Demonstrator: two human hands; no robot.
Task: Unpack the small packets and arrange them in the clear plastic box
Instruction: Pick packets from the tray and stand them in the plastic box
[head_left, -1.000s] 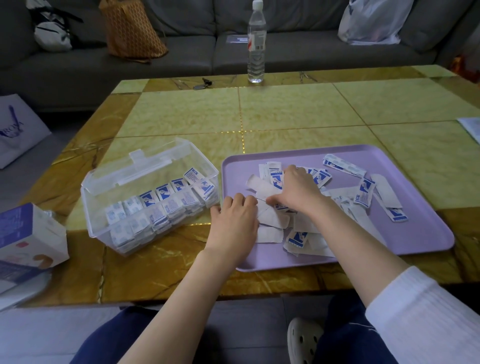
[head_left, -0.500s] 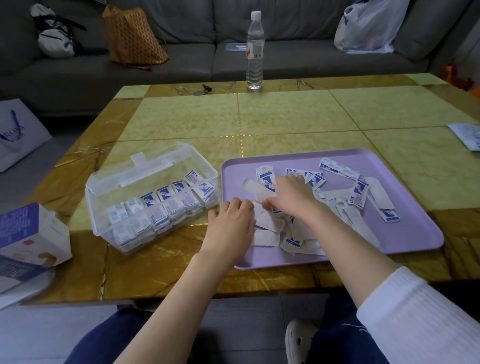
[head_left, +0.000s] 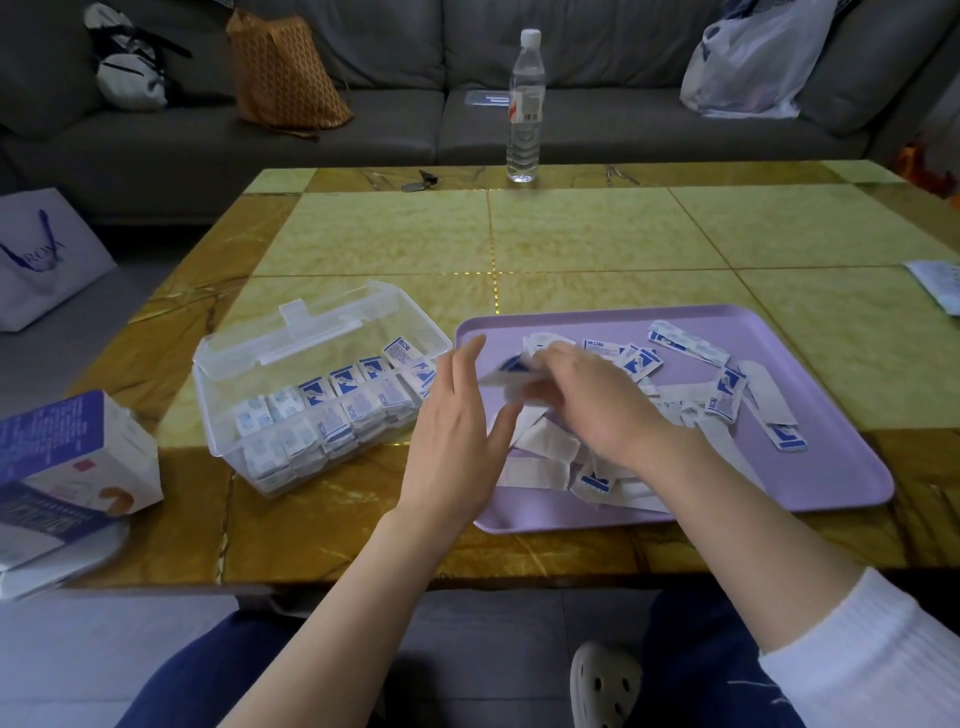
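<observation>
A clear plastic box with its lid tipped back stands left of centre, holding rows of small blue-and-white packets. Beside it on the right, a lilac tray carries several loose packets and torn white wrappers. My right hand is over the tray's left part, pinching a blurred blue-and-white packet lifted off the pile. My left hand hovers at the tray's left edge with fingers straight and spread, holding nothing.
An opened blue-and-white carton lies at the table's left front edge. A water bottle stands at the far edge near a set of keys. Papers lie far right. Bags sit on the grey sofa behind.
My right hand has lifted a packet off the pile and brought it leftward. My left hand rose from the tray edge and its fingers straightened. The camera view shifted slightly.
</observation>
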